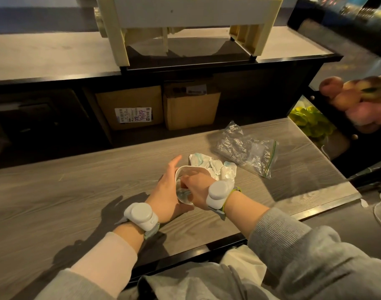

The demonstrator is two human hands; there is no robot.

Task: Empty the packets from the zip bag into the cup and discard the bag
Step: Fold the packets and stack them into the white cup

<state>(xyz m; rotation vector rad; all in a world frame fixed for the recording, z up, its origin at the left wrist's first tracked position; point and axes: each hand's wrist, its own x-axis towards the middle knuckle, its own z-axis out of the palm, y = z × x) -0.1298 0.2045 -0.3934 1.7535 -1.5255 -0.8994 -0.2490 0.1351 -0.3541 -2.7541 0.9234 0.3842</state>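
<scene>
The right hand (196,187) hides most of the cup (191,167); fruit (347,98) at the right edge is blurred.

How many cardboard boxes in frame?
2, side by side under the raised counter: left box, right box. Dark shelf beside them may hide more.

One cup (188,167), one zip bag (245,151), perhaps four packets (209,164)
</scene>
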